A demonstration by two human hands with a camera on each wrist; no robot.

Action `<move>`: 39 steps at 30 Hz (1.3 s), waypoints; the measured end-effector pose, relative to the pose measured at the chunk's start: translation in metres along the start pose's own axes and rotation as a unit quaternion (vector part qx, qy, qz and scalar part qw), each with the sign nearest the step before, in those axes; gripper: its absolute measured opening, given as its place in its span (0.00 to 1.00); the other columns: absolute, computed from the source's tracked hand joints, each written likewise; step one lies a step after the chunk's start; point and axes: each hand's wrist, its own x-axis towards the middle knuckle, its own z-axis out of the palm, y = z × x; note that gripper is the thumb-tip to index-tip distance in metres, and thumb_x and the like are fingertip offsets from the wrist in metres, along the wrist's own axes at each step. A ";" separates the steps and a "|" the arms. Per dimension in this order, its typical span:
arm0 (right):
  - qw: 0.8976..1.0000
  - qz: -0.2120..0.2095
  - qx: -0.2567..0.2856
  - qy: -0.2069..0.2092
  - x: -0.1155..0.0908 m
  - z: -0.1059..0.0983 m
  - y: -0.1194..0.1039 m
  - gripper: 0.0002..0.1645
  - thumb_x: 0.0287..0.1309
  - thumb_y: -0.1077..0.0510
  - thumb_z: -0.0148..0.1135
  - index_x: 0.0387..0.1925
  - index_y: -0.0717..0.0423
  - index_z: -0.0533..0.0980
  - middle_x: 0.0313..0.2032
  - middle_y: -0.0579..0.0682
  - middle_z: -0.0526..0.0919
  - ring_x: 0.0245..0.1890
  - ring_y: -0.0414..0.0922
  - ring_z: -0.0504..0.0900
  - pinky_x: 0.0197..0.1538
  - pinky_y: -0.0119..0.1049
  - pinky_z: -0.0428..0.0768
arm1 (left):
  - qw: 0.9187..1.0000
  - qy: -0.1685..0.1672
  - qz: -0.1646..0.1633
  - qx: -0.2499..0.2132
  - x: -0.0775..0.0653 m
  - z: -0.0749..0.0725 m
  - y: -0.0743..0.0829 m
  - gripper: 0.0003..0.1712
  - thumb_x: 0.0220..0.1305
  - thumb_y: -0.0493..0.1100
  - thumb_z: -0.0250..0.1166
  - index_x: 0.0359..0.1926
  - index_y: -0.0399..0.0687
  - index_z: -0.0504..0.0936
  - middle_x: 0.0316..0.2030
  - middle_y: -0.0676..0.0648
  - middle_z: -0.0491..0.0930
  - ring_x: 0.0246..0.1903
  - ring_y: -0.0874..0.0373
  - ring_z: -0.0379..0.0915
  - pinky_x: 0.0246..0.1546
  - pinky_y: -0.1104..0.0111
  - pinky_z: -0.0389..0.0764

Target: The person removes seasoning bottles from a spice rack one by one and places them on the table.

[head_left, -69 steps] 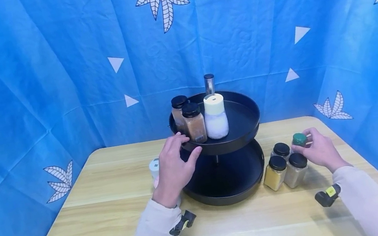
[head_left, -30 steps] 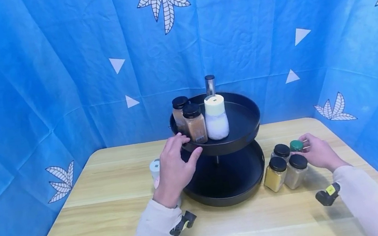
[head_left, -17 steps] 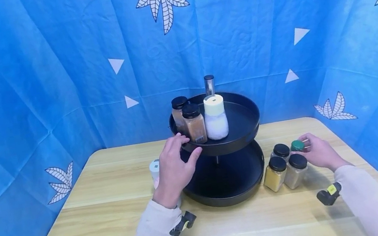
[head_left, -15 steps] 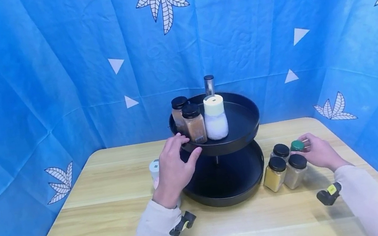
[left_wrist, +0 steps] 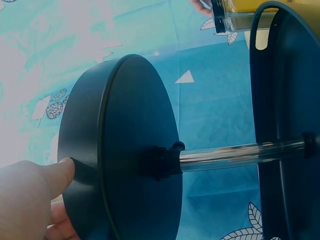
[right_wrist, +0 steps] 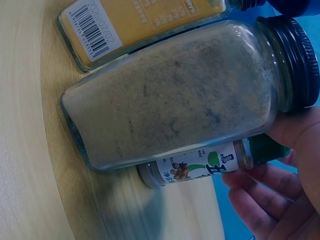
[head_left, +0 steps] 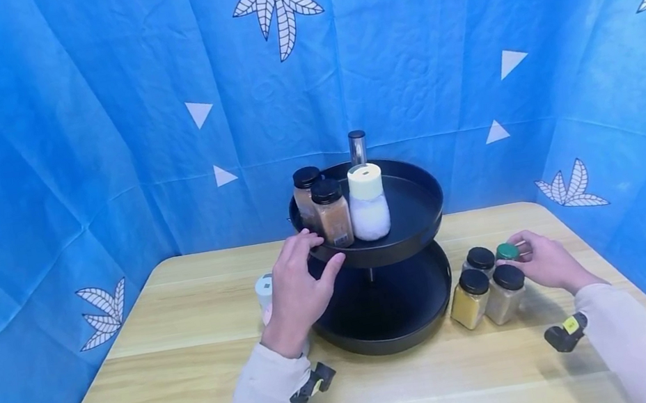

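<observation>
A black two-tier round rack (head_left: 406, 245) stands mid-table. My left hand (head_left: 295, 290) grips its upper tray at the front left, thumb on the outer wall and fingers near the rim; in the left wrist view the thumb (left_wrist: 62, 175) presses that wall. On this tray stand two black-lidded spice jars (head_left: 333, 217) and a white-capped bottle (head_left: 369, 205) of white contents. My right hand (head_left: 548, 261) pinches a small green-lidded spice jar (head_left: 507, 251), behind the other jars. In the right wrist view fingertips (right_wrist: 235, 177) meet its label (right_wrist: 192, 167); a large jar of beige powder (right_wrist: 170, 95) partly hides it.
Several black-lidded jars, one of yellow powder (head_left: 468, 302), crowd to the right of the rack. Another white-capped bottle (head_left: 263, 288) is partly hidden behind my left hand. The lower tray (head_left: 377, 305) sits beneath. Blue patterned cloth (head_left: 430, 36) encloses the wooden table (head_left: 170, 395).
The green-lidded jar has come down and slightly left with my right hand, beside the other jars; lately it stays nearly still. My left hand keeps its place on the upper tray.
</observation>
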 end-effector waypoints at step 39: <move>0.994 -0.073 -0.007 0.076 0.017 -0.045 -0.097 0.28 0.62 0.45 0.59 0.52 0.64 0.69 0.47 0.68 0.80 0.44 0.63 0.81 0.47 0.61 0.78 | 1.000 0.006 0.005 -0.001 0.000 0.002 -0.002 0.21 0.57 0.48 0.69 0.47 0.39 0.79 0.52 0.37 0.78 0.56 0.46 0.71 0.57 0.52 0.74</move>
